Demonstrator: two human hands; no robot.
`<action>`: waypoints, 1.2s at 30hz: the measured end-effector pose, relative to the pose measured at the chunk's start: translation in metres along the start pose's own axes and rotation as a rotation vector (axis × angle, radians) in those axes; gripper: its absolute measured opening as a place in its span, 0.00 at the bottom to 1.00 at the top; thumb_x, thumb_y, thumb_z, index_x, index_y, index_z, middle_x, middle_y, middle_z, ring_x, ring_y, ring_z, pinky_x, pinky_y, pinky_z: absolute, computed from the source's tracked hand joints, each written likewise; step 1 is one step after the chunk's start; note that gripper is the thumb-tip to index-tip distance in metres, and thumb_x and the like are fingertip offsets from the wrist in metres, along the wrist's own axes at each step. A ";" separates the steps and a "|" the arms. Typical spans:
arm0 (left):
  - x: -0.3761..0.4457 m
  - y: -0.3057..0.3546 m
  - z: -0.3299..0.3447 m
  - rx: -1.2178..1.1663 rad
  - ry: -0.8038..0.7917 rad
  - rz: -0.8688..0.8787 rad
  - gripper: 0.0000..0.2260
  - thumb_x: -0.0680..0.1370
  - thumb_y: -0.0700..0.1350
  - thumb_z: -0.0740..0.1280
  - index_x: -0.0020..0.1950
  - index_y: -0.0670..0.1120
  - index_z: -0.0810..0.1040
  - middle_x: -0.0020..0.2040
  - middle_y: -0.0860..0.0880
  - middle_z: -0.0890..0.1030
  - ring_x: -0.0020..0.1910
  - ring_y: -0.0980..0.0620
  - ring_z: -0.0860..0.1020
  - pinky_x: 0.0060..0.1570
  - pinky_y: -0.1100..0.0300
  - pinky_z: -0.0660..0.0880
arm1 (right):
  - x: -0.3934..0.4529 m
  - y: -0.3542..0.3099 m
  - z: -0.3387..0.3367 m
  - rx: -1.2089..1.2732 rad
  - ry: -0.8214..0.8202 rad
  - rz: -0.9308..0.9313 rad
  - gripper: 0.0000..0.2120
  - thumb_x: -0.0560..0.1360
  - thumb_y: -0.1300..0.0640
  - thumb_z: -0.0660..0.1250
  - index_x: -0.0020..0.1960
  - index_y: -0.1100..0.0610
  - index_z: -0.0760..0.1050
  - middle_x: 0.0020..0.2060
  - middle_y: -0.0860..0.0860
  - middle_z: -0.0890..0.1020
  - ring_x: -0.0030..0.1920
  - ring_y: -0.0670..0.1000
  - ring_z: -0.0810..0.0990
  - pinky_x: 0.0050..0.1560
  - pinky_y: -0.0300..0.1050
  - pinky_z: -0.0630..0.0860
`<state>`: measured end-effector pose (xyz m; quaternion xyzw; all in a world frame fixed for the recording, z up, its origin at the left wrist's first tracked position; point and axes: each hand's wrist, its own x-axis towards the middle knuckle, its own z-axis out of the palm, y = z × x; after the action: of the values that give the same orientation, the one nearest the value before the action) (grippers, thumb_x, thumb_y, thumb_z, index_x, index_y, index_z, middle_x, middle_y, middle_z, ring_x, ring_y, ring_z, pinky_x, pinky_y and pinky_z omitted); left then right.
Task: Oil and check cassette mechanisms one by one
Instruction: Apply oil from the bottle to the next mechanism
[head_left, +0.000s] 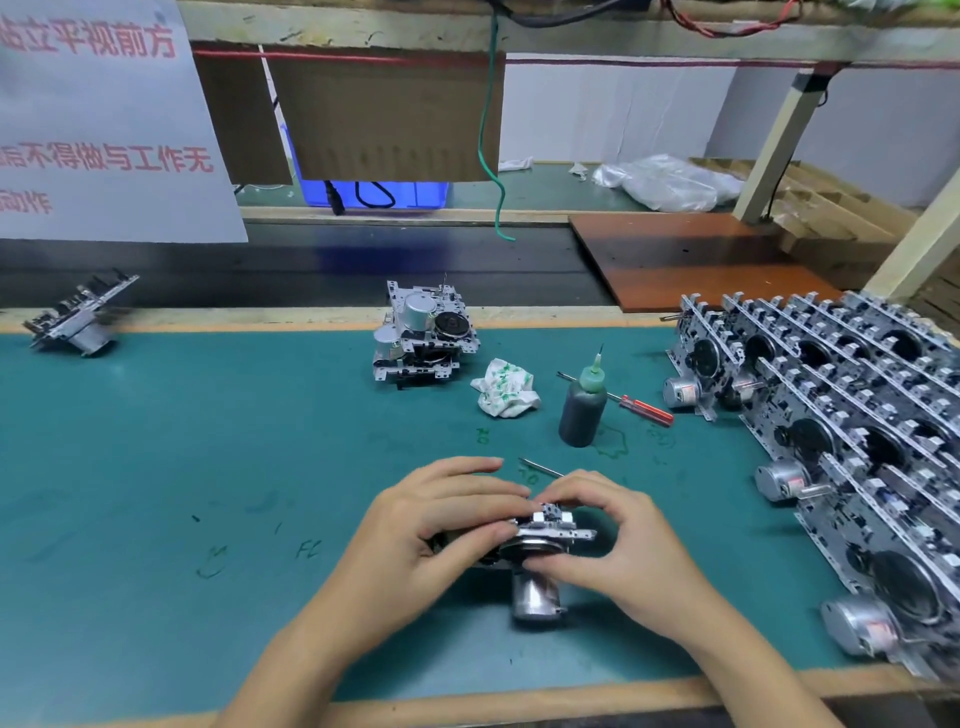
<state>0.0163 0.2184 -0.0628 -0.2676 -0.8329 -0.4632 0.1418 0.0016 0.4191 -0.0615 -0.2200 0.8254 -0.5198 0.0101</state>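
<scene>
I hold one metal cassette mechanism (540, 551) with both hands just above the green mat, its silver motor can pointing toward me. My left hand (426, 535) grips its left side, fingers curled over the top. My right hand (618, 535) grips the right side, thumb under the flywheel. A thin metal tool (540, 467) sticks out behind my right fingers. The dark oil bottle (583, 405) with a green needle cap stands upright beyond my hands. Two stacked mechanisms (423, 332) sit at the mat's far edge.
Rows of several mechanisms (841, 415) fill the right side of the mat (208, 467). A crumpled rag (506, 388) and a red-handled screwdriver (634, 405) lie near the bottle. One more mechanism (78, 317) rests far left, by the dark conveyor belt.
</scene>
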 end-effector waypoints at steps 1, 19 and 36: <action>0.000 0.000 0.000 0.004 0.012 -0.002 0.08 0.77 0.49 0.67 0.54 0.54 0.83 0.54 0.62 0.82 0.63 0.59 0.74 0.61 0.63 0.70 | 0.001 0.000 0.000 0.009 0.000 0.005 0.13 0.60 0.51 0.76 0.43 0.42 0.79 0.42 0.40 0.81 0.48 0.47 0.79 0.54 0.43 0.72; -0.001 0.002 0.001 -0.030 0.034 -0.091 0.10 0.76 0.52 0.64 0.54 0.57 0.82 0.54 0.63 0.81 0.64 0.60 0.73 0.63 0.64 0.69 | -0.031 0.021 -0.004 -0.745 0.210 -0.296 0.21 0.69 0.38 0.64 0.43 0.55 0.82 0.42 0.43 0.82 0.44 0.51 0.79 0.50 0.41 0.70; 0.000 0.004 0.000 -0.035 0.013 -0.134 0.11 0.75 0.55 0.64 0.56 0.63 0.79 0.55 0.65 0.80 0.64 0.60 0.72 0.62 0.67 0.67 | 0.001 0.000 0.000 -0.065 0.036 -0.057 0.13 0.61 0.52 0.76 0.45 0.50 0.80 0.46 0.39 0.80 0.53 0.43 0.76 0.54 0.31 0.67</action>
<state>0.0192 0.2206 -0.0601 -0.2108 -0.8396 -0.4881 0.1111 0.0004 0.4185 -0.0619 -0.2342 0.8354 -0.4966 -0.0268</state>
